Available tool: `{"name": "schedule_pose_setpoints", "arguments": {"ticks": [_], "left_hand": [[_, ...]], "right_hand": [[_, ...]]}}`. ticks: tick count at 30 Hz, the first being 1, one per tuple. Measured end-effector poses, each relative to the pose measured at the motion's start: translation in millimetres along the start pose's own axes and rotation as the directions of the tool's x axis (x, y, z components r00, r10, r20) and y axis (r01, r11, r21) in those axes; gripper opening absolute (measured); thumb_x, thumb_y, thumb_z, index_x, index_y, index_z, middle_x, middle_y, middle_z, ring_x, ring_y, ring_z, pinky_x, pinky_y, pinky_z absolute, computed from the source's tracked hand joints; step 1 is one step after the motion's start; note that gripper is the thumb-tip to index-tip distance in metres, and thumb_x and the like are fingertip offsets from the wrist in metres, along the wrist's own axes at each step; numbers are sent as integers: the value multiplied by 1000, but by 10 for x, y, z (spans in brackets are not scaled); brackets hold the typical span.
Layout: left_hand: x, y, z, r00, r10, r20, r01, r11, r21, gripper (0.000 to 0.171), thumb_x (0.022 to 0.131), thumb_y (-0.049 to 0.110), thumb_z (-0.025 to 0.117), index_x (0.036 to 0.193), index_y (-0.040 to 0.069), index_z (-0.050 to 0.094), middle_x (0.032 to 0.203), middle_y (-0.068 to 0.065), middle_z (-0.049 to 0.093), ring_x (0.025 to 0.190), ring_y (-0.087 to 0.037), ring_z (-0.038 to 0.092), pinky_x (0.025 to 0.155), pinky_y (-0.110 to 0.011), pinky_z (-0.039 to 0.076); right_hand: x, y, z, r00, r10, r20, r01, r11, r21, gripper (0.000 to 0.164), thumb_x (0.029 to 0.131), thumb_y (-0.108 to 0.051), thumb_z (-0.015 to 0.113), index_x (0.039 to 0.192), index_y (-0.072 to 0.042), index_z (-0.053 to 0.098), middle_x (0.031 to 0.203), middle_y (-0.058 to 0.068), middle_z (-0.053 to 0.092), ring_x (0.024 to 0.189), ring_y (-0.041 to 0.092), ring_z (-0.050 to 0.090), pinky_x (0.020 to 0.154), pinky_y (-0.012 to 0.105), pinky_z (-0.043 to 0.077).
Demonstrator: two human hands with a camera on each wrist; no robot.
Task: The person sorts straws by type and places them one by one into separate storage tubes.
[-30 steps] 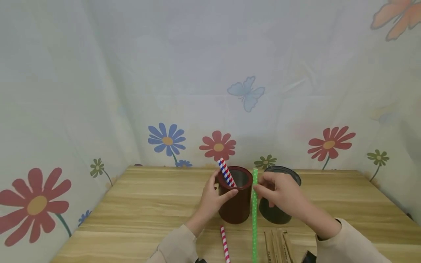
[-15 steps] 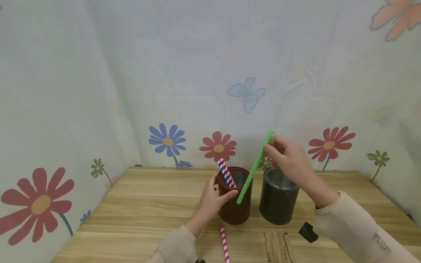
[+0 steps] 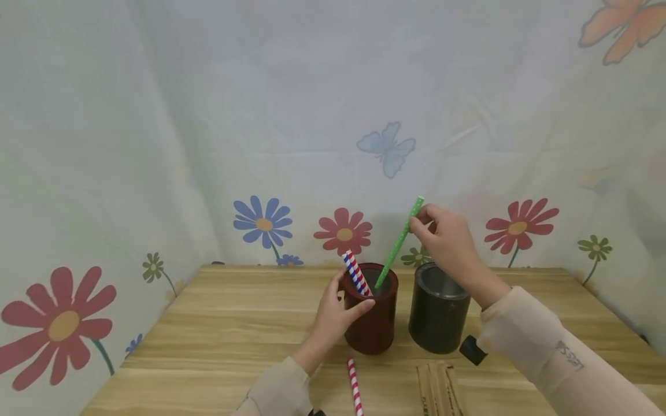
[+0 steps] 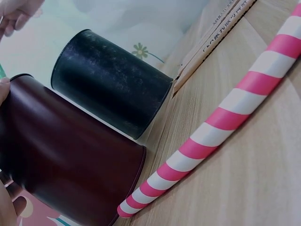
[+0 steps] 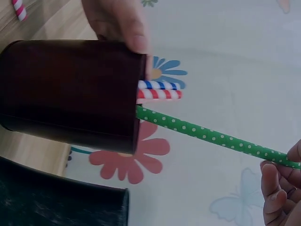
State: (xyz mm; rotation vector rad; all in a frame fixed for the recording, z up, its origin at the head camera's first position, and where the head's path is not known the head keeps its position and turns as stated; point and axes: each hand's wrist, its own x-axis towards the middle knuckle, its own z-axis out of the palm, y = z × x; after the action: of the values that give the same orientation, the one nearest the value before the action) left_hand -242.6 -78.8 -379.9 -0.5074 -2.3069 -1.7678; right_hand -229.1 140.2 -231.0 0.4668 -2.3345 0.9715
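My left hand (image 3: 333, 315) grips a dark red-brown cup (image 3: 370, 326) by its rim, thumb on the near side and fingers behind. Two striped paper straws, a blue-and-white one (image 5: 159, 85) and a red-and-white one (image 5: 160, 94), lean inside it. Above the cup, my right hand (image 3: 448, 240) pinches a green paper straw (image 3: 399, 242) with white dots near its top end. The straw slants down to the left, its lower end inside the cup's mouth, as the right wrist view also shows.
A black cup (image 3: 439, 320) stands just right of the red-brown one. In front lie a pink-and-white striped straw (image 3: 355, 386) and several thin brown paper-wrapped sticks (image 3: 439, 390) on the wooden table (image 3: 250, 323). A flower-printed cloth (image 3: 291, 115) hangs behind.
My right hand has lifted the green straw from in front of the cups, tilted it, and brought its lower end into the red-brown cup. My left hand has stayed on the cup.
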Motion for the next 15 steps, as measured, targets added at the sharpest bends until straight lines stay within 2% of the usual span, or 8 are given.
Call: {"name": "schedule_pose_setpoints", "arguments": {"ticks": [4, 8, 12, 15], "left_hand": [[14, 49, -6, 1000, 0, 3, 0, 1000, -3, 94, 77, 50, 76, 150, 12, 29, 146, -11, 43, 128, -25, 42, 107, -48, 37], [20, 62, -17, 1000, 4, 3, -4, 1000, -9, 95, 76, 51, 76, 149, 12, 29, 145, -11, 43, 129, -25, 42, 107, -48, 36], [15, 53, -28, 1000, 2, 3, -2, 1000, -3, 95, 76, 50, 76, 149, 12, 30, 145, -11, 43, 129, -25, 43, 107, -48, 37], [16, 44, -29, 1000, 0, 7, 0, 1000, 3, 93, 77, 48, 76, 149, 12, 30, 144, -11, 44, 128, -25, 43, 106, -48, 37]], "right_hand": [[13, 33, 99, 1000, -5, 23, 6, 999, -34, 17, 95, -20, 55, 96, -5, 64, 84, 10, 69, 58, 20, 60, 57, 29, 49], [26, 34, 206, 998, -50, 48, 54, 994, -91, 16, 94, -20, 58, 93, -6, 65, 84, 8, 70, 58, 14, 58, 59, 29, 49], [-3, 23, 331, 990, -95, 105, 112, 978, -178, 14, 92, -20, 61, 87, -8, 66, 81, 6, 72, 59, 12, 57, 59, 28, 48], [-35, 8, 424, 983, -84, 164, 122, 962, -243, 14, 91, -23, 63, 88, -9, 67, 82, 4, 72, 63, 13, 60, 59, 28, 50]]}}
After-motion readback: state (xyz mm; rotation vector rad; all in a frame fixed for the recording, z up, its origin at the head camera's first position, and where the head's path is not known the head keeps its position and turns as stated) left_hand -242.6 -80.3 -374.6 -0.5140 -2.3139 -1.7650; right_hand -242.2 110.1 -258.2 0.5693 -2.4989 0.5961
